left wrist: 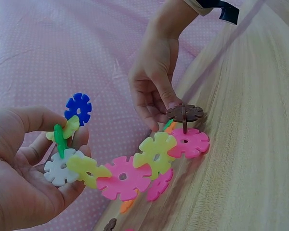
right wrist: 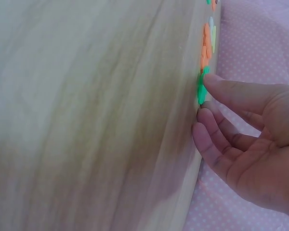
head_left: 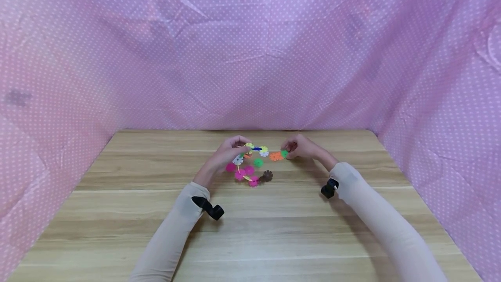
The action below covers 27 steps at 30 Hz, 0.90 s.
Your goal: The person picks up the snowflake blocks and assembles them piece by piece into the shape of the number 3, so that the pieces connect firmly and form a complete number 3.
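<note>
My left hand (head_left: 226, 153) grips one part of a chain of notched plastic snowflake discs, its fingers around a green disc (left wrist: 61, 140) and a white disc (left wrist: 62, 168). From there the chain runs through yellow and pink discs (left wrist: 124, 177) to a brown disc (left wrist: 184, 113); a blue disc (left wrist: 78, 109) sticks up at the far side. Across from it, my right hand (head_left: 302, 147) pinches a green disc (right wrist: 203, 86) between thumb and fingers. Orange discs (head_left: 275, 156) adjoin that green one. Whether they connect with the left hand's chain is unclear.
Another green disc (head_left: 258, 162) lies between the hands, near a pink disc (head_left: 249, 170). The wooden table (head_left: 254, 238) ends at a pink dotted cloth (head_left: 250, 55) behind and at both sides. Black wrist cameras (head_left: 208, 208) hang by the sleeves.
</note>
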### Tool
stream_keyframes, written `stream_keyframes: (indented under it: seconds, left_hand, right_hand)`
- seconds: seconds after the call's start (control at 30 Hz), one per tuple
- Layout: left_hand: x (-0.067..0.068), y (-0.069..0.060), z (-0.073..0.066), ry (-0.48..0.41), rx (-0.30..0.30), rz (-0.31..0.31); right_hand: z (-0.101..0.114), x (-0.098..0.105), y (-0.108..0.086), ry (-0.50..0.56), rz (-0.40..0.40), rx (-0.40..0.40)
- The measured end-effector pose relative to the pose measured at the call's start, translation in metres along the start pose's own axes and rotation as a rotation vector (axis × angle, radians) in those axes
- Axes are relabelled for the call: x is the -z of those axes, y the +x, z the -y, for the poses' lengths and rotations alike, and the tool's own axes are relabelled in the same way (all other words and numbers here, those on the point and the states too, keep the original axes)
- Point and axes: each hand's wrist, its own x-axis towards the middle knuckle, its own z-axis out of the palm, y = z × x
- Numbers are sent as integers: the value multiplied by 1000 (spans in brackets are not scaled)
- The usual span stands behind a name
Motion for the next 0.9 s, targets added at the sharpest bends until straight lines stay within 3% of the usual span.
stream_keyframes:
  seconds: [0.43, 0.77, 0.9]
  left_hand:
    - [0, 1, 0, 6, 25, -6]
    - [0, -2, -3, -2, 18, -5]
    - [1, -3, -3, -3, 19, -6]
  right_hand:
    - [6, 0, 0, -31, 22, -14]
    - [7, -2, 0, -11, 8, -80]
    - [15, -2, -1, 19, -33, -28]
